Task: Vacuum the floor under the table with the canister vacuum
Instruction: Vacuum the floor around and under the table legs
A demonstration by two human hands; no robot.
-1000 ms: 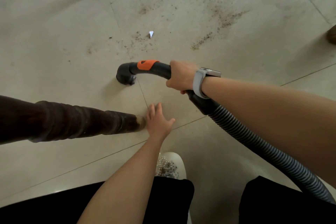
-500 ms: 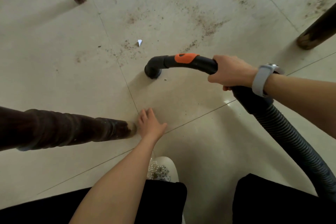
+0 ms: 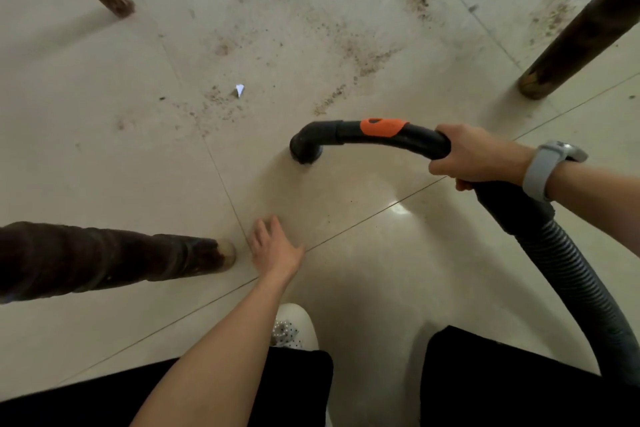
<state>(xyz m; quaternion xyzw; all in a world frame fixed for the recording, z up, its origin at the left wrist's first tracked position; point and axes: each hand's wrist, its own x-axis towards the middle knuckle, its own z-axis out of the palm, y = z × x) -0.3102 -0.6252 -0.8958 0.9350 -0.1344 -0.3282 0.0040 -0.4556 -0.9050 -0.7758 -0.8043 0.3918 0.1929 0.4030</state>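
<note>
Right hand (image 3: 476, 156) is gripping the vacuum handle (image 3: 384, 133); its nozzle (image 3: 304, 151) is sitting just short of the dirt trail (image 3: 363, 59), lying ahead. Left hand (image 3: 273, 246) is resting open-fingered on the floor (image 3: 104, 114).

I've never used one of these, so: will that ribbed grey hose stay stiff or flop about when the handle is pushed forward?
Probably floppy: the ribbed hose hangs in a loose curve below the right hand, so it should bend and trail. It looks light, since one hand holds the black handle up alone. On the glossy floor tiles it would likely slide easily.
</note>
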